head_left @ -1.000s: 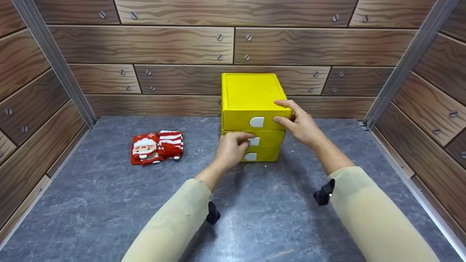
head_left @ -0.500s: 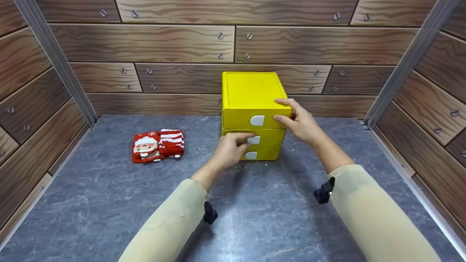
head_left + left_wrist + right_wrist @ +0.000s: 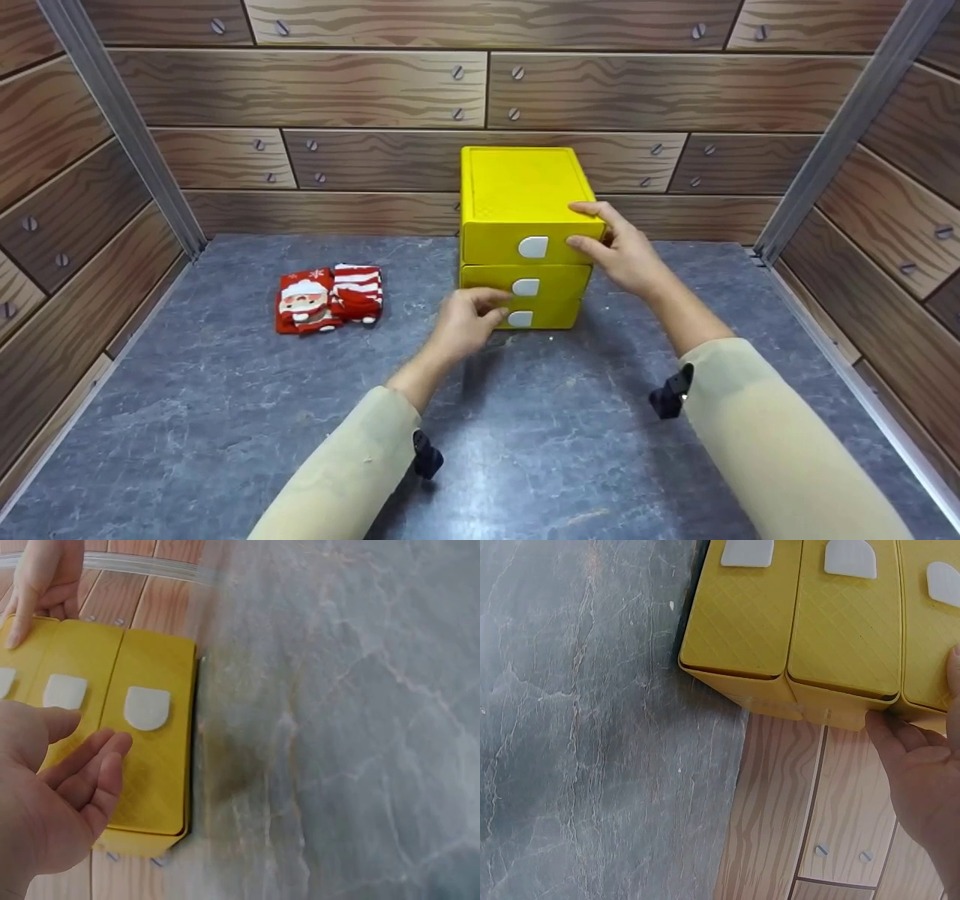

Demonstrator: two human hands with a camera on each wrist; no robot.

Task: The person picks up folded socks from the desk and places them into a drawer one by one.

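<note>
A yellow three-drawer box (image 3: 529, 184) with white tabs stands against the back wall, its drawers pushed in. My right hand (image 3: 626, 255) holds its upper right front corner, thumb on the top drawer's front; in the right wrist view the fingers (image 3: 889, 742) lie along the side wall. My left hand (image 3: 461, 322) hovers before the lower drawers with loosely bent fingers and nothing in them. In the left wrist view its fingertips are just below the bottom tab (image 3: 147, 708); whether they touch the drawer I cannot tell.
To the left on the grey marbled surface (image 3: 225, 420) lie folded red Christmas fabric pieces (image 3: 328, 298), apparently socks, one with a Santa face and one striped white. Wood-patterned walls (image 3: 300, 86) with metal corner rails (image 3: 127, 127) enclose the back and sides.
My left hand has come off the middle drawer's tab and moved down and slightly left. The right hand keeps its hold on the box corner. The view has shifted slightly.
</note>
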